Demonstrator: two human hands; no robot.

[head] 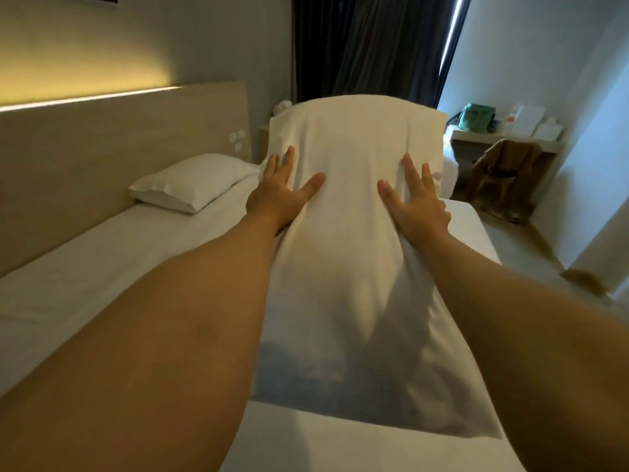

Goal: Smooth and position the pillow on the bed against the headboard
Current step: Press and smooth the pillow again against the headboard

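A long white pillow (350,185) lies lengthwise in front of me over the white bed (112,253), its far end raised. My left hand (282,192) presses its left side with straight, spread fingers. On the pillow's right side my right hand (415,199) presses the same way, fingers straight. The wooden headboard (112,144) runs along the left. A second white pillow (194,182) rests flat on the mattress against that headboard.
Dark curtains (367,46) hang behind the bed. At the right stand a desk (503,137) with a green bag (474,116) and papers, and a chair (503,175) draped with brown cloth. Wall switches (237,139) sit on the headboard's end.
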